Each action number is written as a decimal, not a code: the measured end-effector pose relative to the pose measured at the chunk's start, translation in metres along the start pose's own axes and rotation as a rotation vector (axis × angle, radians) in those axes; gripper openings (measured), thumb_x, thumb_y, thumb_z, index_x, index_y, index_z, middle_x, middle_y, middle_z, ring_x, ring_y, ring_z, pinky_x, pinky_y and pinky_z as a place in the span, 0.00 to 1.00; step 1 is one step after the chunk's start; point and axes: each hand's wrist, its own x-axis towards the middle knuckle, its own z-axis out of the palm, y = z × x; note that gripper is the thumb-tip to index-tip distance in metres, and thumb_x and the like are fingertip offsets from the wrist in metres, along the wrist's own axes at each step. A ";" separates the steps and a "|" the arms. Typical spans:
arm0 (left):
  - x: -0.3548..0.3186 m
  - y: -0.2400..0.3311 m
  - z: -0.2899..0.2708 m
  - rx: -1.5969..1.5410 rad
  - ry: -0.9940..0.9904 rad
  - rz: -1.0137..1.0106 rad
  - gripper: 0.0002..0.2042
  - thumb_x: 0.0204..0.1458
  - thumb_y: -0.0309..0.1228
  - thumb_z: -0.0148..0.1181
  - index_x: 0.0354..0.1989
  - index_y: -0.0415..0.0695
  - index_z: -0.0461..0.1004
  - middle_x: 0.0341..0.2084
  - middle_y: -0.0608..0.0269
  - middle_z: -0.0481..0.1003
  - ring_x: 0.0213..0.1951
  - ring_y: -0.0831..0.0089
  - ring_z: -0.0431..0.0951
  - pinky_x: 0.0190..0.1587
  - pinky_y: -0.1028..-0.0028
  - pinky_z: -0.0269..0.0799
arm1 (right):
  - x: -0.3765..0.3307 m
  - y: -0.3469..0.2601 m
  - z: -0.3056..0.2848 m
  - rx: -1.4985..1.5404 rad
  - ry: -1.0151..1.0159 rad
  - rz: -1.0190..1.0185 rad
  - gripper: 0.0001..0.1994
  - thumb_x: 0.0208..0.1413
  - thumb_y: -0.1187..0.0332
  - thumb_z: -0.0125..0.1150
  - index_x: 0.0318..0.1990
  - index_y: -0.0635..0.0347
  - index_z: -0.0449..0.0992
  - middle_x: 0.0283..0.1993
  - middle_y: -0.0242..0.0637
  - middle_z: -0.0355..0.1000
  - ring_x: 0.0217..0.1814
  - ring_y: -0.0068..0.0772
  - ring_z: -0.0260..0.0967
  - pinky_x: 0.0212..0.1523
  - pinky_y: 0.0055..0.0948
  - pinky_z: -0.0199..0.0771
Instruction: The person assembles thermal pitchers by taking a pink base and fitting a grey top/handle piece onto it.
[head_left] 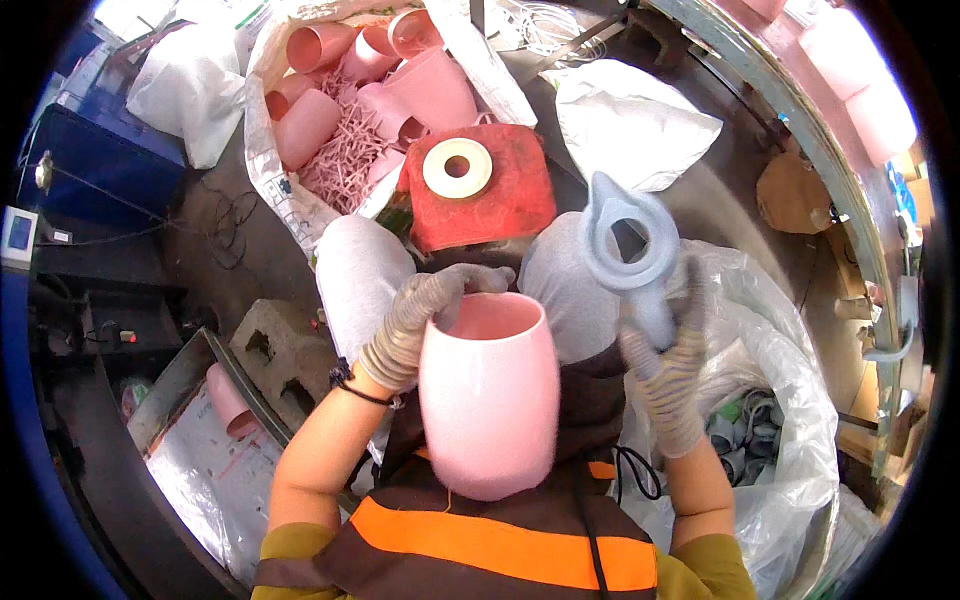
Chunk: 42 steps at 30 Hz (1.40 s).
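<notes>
A tall, rounded pink plastic cup (488, 410) stands against my apron, its open mouth facing away from me. My left hand (432, 310), in a striped knit glove, is closed on its rim at the left, with some fingers hidden behind the edge. To the right, my gloved right hand (668, 375) holds a blue-grey plastic piece (655, 262) by its narrow lower end. This piece has a ring with a wide hole and a pointed tip at the top. Motion blurs the right fingers slightly. A gap separates the piece from the cup.
Beyond my knees, a red block (483, 215) carries a cream ring (436, 168). A white sack (262, 130) holds pink cups and strips. At right, a clear bag (800, 375) contains blue-grey pieces. A concrete block (285, 350) and a bin (205, 345) are at left.
</notes>
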 end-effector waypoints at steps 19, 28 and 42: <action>-0.016 0.008 0.030 1.115 -0.075 0.169 0.17 0.56 0.41 0.56 0.39 0.36 0.75 0.44 0.44 0.73 0.41 0.55 0.76 0.45 0.67 0.71 | -0.004 -0.006 -0.024 0.584 0.067 0.408 0.20 0.58 0.62 0.60 0.54 0.64 0.71 0.32 0.29 0.70 0.22 0.13 0.57 0.21 0.15 0.54; 0.024 -0.048 0.010 -0.219 -0.086 -0.254 0.32 0.58 0.52 0.51 0.62 0.39 0.59 0.56 0.53 0.67 0.57 0.67 0.68 0.62 0.66 0.61 | 0.028 -0.007 -0.018 0.901 -0.212 0.732 0.20 0.58 0.62 0.61 0.54 0.62 0.71 0.24 0.24 0.60 0.18 0.12 0.49 0.17 0.15 0.46; 0.050 -0.071 0.011 -0.693 0.067 -0.296 0.39 0.51 0.61 0.55 0.60 0.40 0.63 0.58 0.51 0.67 0.59 0.58 0.68 0.63 0.58 0.61 | 0.044 0.006 0.005 0.768 -0.395 0.740 0.18 0.57 0.61 0.62 0.51 0.61 0.74 0.26 0.20 0.64 0.19 0.08 0.51 0.18 0.11 0.46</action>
